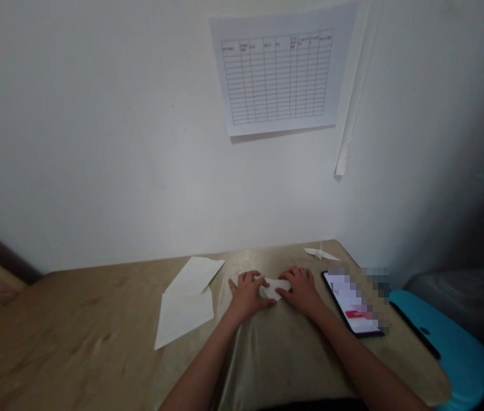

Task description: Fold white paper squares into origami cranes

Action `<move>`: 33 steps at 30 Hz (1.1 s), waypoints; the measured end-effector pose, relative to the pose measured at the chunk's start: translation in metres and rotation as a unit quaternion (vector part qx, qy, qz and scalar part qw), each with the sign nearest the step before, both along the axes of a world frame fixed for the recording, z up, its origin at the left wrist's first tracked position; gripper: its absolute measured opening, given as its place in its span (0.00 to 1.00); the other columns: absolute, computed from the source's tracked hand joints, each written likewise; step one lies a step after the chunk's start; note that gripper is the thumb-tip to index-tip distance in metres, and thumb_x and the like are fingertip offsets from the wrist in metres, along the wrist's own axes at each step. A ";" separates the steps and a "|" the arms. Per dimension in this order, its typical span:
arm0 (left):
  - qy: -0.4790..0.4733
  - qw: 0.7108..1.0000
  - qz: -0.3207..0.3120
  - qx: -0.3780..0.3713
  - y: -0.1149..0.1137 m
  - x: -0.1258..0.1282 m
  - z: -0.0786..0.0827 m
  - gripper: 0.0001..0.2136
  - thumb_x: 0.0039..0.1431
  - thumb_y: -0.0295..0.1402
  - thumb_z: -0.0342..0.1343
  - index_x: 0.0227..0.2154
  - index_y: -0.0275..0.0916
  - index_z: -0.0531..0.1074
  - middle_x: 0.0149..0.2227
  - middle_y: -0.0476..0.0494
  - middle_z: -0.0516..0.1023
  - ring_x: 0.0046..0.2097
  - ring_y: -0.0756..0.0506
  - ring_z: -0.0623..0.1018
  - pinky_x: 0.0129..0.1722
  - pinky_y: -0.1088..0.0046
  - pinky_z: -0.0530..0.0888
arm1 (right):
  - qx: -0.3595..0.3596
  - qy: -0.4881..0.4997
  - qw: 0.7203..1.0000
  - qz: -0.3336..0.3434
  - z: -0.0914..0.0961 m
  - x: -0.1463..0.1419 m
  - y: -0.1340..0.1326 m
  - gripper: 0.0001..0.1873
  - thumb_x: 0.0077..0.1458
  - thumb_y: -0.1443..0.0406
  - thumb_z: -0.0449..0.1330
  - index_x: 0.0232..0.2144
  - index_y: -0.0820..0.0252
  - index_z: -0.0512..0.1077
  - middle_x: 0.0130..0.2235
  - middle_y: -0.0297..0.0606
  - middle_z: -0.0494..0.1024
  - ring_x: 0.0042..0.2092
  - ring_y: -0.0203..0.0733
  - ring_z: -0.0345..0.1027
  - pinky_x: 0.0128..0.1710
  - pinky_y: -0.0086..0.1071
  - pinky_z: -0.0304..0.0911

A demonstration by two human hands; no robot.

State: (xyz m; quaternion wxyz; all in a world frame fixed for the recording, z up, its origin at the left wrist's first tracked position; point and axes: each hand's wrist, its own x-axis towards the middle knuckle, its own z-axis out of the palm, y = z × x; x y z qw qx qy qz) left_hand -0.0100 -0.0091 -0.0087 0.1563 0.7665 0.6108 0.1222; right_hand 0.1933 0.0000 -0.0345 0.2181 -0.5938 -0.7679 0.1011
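Observation:
A small folded piece of white paper (pixel 273 289) lies on the table between my two hands. My left hand (pixel 249 294) grips its left side, with the fingers curled over the edge. On the other side, my right hand (pixel 301 288) has its thumb and fingers closed on the paper's right end. Parts of the paper are hidden under the fingers. Left of my left hand lie two white paper sheets (pixel 185 317), one partly overlapping the other; faint lines show on the nearer one.
A phone (pixel 353 305) with a lit screen lies right of my right hand. Behind it is a folded white paper piece (pixel 321 253). A blue object (pixel 447 348) stands beyond the table's right edge. A printed table sheet (pixel 280 74) hangs on the wall.

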 end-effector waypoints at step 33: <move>0.010 1.000 0.007 -0.003 -0.001 0.003 0.004 0.21 0.46 0.51 0.67 0.44 0.55 0.76 0.64 0.47 0.65 0.67 0.31 0.58 0.61 0.25 0.44 | 0.033 -0.047 0.996 -0.068 0.007 -0.014 0.005 0.07 0.64 0.61 0.56 0.38 0.53 0.75 0.46 0.38 0.78 0.53 0.49 0.65 0.62 0.56 0.42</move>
